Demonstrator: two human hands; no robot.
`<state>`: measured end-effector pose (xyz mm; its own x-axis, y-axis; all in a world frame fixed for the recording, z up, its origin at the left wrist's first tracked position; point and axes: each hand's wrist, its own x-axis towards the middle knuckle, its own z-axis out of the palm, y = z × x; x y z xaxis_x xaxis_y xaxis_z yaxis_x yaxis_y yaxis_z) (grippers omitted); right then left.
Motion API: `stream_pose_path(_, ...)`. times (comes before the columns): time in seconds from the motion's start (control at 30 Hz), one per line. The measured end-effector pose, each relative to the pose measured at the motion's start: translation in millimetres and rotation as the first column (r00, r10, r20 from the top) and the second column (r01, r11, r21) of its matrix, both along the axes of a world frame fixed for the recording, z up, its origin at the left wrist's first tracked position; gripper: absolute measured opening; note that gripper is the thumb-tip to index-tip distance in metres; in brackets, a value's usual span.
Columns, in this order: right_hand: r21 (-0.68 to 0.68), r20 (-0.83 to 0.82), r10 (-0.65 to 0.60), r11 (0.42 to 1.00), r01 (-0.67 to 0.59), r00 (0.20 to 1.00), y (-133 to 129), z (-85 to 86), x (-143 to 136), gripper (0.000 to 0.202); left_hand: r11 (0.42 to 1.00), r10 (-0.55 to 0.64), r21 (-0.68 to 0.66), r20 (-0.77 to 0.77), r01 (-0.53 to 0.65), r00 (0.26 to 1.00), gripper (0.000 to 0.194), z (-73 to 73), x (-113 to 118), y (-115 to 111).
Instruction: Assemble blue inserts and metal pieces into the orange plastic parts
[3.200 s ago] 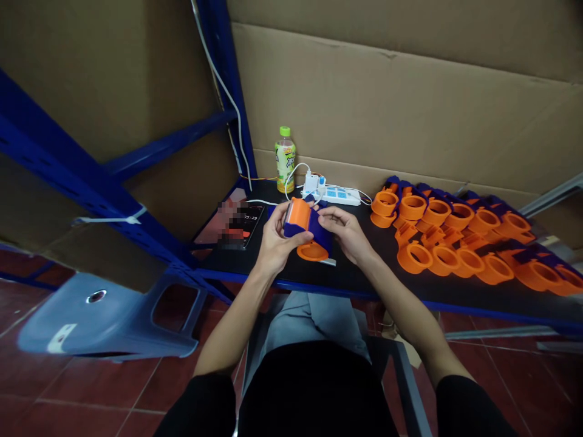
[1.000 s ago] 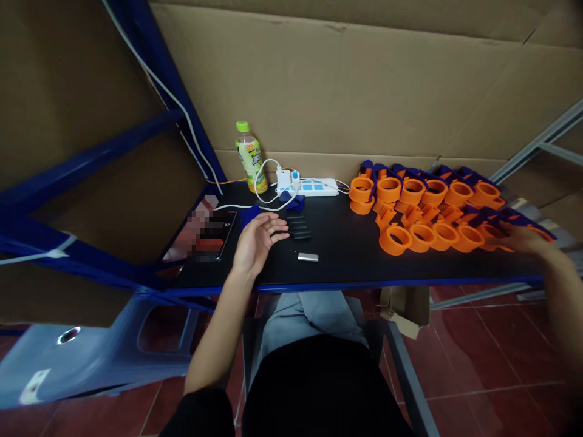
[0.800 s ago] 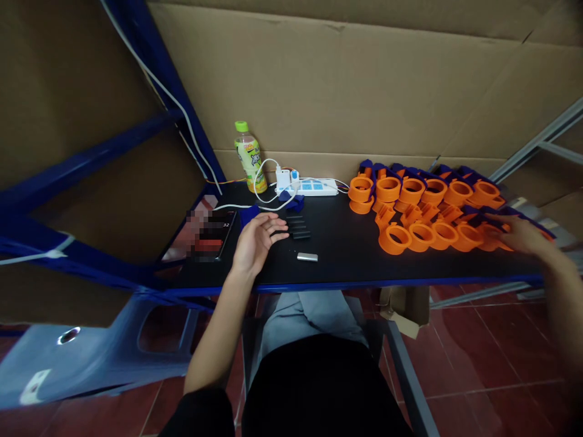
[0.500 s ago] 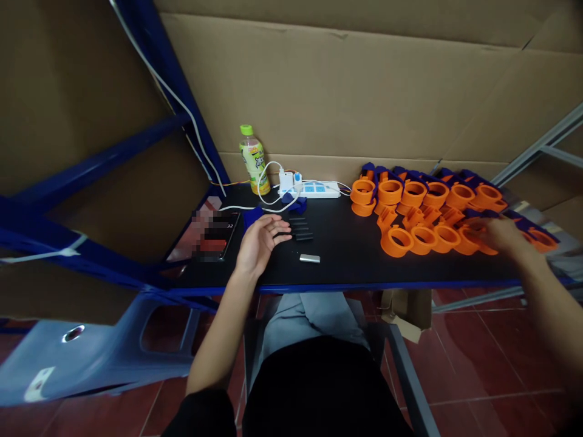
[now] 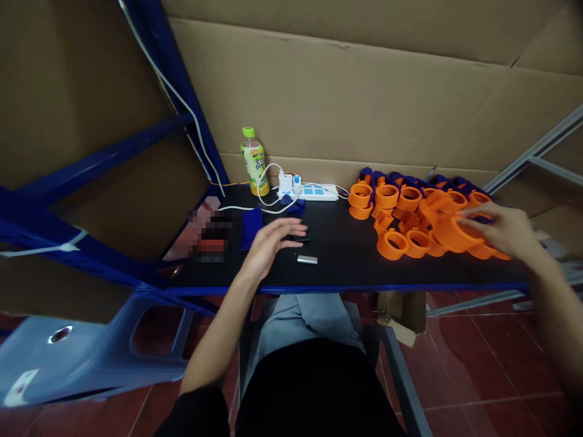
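Observation:
My right hand point(image 5: 507, 230) grips the rim of an orange ring-shaped plastic part point(image 5: 450, 235), raised over the front row and blurred by motion. Behind and below it stand several similar orange ring parts point(image 5: 394, 244), those at the back with dark blue pieces point(image 5: 396, 177) attached. My left hand point(image 5: 271, 246) hovers with its fingers stretched out and nothing in them. It partly covers some thin black strips point(image 5: 304, 238) on the black tabletop point(image 5: 341, 264). A small silver bar point(image 5: 307, 260) lies just in front of those strips.
At the back stand a green-capped drink bottle point(image 5: 254, 162) and a white power strip point(image 5: 314, 192) with cables. Blue pieces point(image 5: 251, 227) lie left of centre. A blue metal frame point(image 5: 182, 91) rises on the left, above a plastic stool point(image 5: 91, 358). Cardboard point(image 5: 364, 103) walls the back.
My right hand has come left and now holds an orange ring part above the others. My left hand has shifted slightly right, over the black strips.

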<state>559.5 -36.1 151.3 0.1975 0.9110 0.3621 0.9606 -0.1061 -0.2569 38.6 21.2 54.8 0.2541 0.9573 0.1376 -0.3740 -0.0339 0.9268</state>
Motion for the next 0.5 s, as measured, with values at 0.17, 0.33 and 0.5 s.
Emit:
stream_pose_path(0.17,0.225,-0.250,0.610,0.792,-0.567,0.752,23,-25.2,-153,0.021,0.966,-0.253,0.042,-0.064,0.256,0.965,0.058,-11.3,25,-17)
stream_pose_path(0.33,0.310,-0.464,0.760,0.620,-0.721,0.454,39,-68.8,-273,0.020,0.995,-0.090,0.054,0.147,0.083,0.985,0.055,-15.6,27,-10)
stream_pose_path(0.5,0.268,-0.533,0.759,0.570,-0.777,0.374,41,-87.5,-306,0.026,0.982,0.184,0.003,0.202,-0.188,0.962,0.051,-3.8,6,0)
